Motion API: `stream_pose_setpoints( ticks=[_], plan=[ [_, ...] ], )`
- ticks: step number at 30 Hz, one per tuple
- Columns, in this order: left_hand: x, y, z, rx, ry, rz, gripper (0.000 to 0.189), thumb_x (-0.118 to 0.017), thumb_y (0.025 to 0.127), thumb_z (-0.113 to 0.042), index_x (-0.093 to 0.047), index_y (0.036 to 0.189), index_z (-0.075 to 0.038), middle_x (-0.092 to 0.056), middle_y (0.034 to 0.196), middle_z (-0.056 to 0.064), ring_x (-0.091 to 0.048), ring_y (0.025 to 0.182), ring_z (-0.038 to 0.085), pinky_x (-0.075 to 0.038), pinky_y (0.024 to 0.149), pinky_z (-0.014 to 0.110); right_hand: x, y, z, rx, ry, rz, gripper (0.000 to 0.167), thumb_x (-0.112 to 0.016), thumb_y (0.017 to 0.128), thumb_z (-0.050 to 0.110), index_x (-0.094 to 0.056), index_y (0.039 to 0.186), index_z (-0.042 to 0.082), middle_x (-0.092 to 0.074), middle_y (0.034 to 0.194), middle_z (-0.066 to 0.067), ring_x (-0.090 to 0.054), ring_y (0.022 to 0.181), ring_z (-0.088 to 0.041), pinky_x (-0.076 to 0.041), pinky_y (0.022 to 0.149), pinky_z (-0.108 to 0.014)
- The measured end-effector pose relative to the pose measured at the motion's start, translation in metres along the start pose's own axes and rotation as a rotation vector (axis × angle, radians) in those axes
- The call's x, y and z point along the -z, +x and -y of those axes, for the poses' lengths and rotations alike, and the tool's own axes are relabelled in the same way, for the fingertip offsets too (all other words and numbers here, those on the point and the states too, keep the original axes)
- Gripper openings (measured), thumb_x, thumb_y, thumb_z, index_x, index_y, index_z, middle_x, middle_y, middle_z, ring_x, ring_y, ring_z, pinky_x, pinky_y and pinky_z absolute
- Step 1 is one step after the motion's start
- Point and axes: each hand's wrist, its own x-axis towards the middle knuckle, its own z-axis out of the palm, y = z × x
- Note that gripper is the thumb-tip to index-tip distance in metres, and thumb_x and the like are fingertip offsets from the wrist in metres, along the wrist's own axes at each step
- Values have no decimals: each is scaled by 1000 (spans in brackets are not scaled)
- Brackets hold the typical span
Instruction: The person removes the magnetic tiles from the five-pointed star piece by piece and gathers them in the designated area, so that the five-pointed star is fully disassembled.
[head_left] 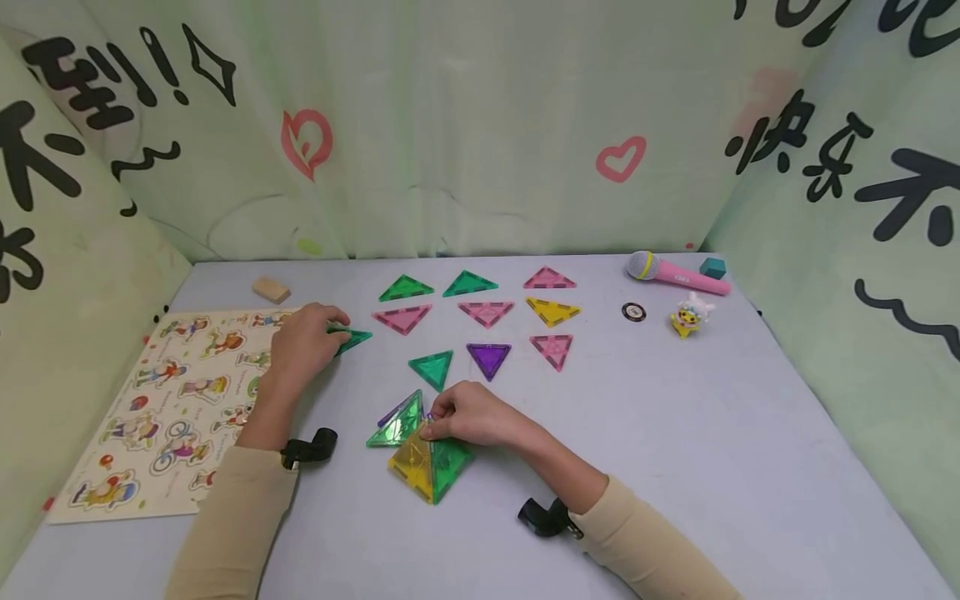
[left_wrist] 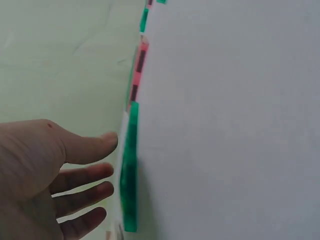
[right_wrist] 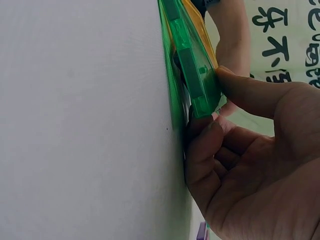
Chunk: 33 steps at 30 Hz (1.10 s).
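Note:
My left hand is at a green triangular magnetic tile lying right of the sticker sheet. In the left wrist view the thumb and fingers reach toward that tile's edge, fairly straight. My right hand pinches the top of a raised, joined group of magnetic tiles, a yellow tile and a green tile. The right wrist view shows the thumb and a curled finger at the green tile's corner. Against the group's upper left leans another green tile, with a purple edge behind it.
Loose triangular tiles lie beyond the hands, including a purple one, a yellow one and a pink one. The sticker sheet covers the left side. A pink microphone, a small figure and a round disc sit far right.

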Motion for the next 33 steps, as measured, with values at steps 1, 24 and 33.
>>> stream_pose_setpoints(
  ticks=[1, 24, 33],
  plan=[
    [1, -1, -3, 1, -10, 14, 22, -65, 95, -22, -70, 113, -10, -65, 121, 16, -61, 101, 30, -50, 72, 42, 0, 0, 0, -2, 2, -1, 26, -74, 89, 25, -63, 70, 11, -51, 63, 6, -41, 61, -8, -30, 55, -23],
    [-11, -27, -56, -279, -273, 743, 22, -77, 87, -28, -68, 102, -14, -65, 84, 0, -56, 79, 17, -48, 74, 30, 2, 1, -4, 27, 29, 24, 28, -73, 89, 25, -61, 67, 12, -44, 57, 7, -37, 52, -7, -28, 50, -23],
    [-20, -27, -62, -245, -231, 720, 27, -84, 80, -19, -62, 96, -13, -57, 80, 2, -53, 77, 18, -45, 71, 30, 3, 2, -5, 21, 32, 25, 28, -74, 89, 26, -60, 67, 14, -44, 57, 9, -38, 50, -6, -29, 48, -22]
  ],
)
